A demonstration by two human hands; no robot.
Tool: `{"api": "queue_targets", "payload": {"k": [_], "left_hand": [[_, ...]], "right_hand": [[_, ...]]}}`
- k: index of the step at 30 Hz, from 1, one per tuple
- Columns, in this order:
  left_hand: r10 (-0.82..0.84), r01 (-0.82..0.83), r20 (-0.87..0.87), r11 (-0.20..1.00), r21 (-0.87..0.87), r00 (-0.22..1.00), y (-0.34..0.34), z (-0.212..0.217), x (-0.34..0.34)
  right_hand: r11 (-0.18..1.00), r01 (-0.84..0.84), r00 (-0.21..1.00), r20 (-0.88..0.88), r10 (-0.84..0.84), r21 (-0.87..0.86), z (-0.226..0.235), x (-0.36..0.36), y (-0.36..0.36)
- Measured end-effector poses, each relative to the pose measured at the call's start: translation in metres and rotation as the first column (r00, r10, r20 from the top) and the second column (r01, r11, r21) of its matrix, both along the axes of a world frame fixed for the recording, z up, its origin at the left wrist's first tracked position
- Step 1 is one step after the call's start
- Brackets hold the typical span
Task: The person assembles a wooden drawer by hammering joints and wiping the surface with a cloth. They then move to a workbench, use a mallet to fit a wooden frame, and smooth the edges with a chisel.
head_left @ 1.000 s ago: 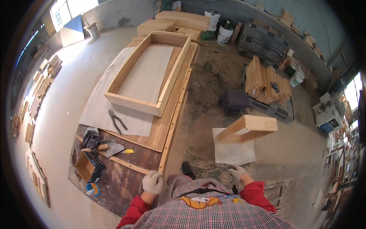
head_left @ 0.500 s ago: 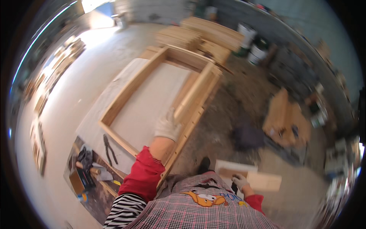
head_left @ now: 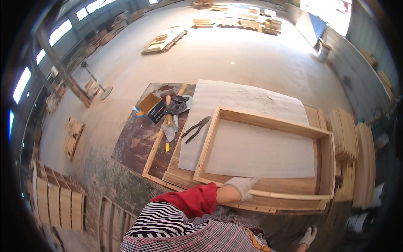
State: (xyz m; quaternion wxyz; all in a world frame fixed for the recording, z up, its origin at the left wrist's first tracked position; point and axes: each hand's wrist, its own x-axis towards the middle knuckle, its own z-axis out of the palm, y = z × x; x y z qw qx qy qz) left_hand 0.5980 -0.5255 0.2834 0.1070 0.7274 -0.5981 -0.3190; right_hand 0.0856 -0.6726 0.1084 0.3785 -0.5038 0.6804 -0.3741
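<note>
A rectangular wooden frame (head_left: 268, 119) lies on a bench, over a pale sheet (head_left: 252, 94). My left hand (head_left: 242, 187), in a whitish glove, is closed over the frame's near rail, close to its left corner. Its fingertips reach over the inner edge. Low at the right, apart from the frame, hangs my right hand (head_left: 308, 236), gloved too; its fingers are small and unclear, and I cannot make out anything in them. Left of the frame, dark-handled pliers (head_left: 196, 129) lie on the sheet.
An open box (head_left: 153, 108), dark cloth (head_left: 178, 104) and a yellow-tipped tool (head_left: 167, 147) lie on the bench's left part. Stacked boards (head_left: 343, 134) stand right of the frame. A slatted wooden crate (head_left: 58, 197) sits lower left. Farther off are a pallet (head_left: 163, 40) and a stand fan (head_left: 97, 82).
My view has swung left, so the frame now lies crosswise and more of the hall shows. My left hand stays on the near rail. The right hand appears farther toward the lower right.
</note>
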Motion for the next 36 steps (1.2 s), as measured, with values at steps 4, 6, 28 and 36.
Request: {"api": "queue_targets", "payload": {"k": [4,6,28,36], "left_hand": [[0.016,-0.018,0.014,0.989,0.145,1.000,-0.004,0.009,-0.005],[0.019,-0.023,0.027,0.988,0.152,0.999,-0.010,0.005,-0.008],[0.197,-0.238,0.320,0.967,0.094,0.927,-0.119,-0.019,-0.143],[0.229,-0.293,0.381,0.949,0.118,0.896,-0.133,-0.014,-0.156]], "right_hand": [[0.981,0.011,0.989,-0.145,-0.039,-0.193,0.084,0.038,-0.119],[0.972,-0.052,0.986,-0.164,0.014,-0.231,0.099,0.050,-0.169],[0.504,-0.855,0.459,-0.274,0.845,0.120,0.146,0.100,-0.251],[0.698,-0.711,0.695,-0.063,0.716,0.085,0.054,-0.013,-0.295]]}}
